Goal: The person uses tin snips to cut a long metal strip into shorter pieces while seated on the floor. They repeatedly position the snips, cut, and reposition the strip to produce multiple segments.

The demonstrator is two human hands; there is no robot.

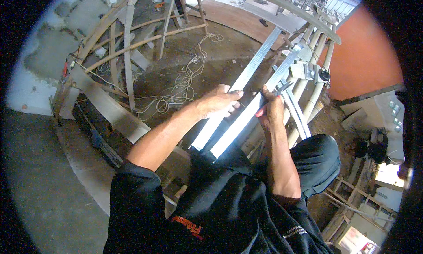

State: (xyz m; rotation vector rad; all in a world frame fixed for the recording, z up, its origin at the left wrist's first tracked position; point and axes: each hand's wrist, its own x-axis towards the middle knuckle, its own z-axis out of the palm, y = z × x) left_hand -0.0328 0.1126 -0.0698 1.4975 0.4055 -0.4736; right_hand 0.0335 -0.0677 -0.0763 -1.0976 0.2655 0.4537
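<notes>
My left hand (220,102) is closed around a long, shiny metal channel (253,64) that slants from my lap up toward the far right. Beside it, a second metal channel (235,129) runs nearly parallel, with a gap between the two. My right hand (273,110) is closed at this second channel and also grips red-handled snips (283,87), whose dark jaws point up and right. Its fingers partly hide the handles, so how far the jaws stand apart is unclear. The near ends of both channels lie over my dark clothing.
Bamboo poles (316,93) stretch along the right, with a short metal piece (297,113) leaning there and a grey clamp-like tool (304,71) on them. A tangled pale cable (189,77) lies on the dirt floor. Wooden framing (128,46) stands left; an orange wall (365,55) rises right.
</notes>
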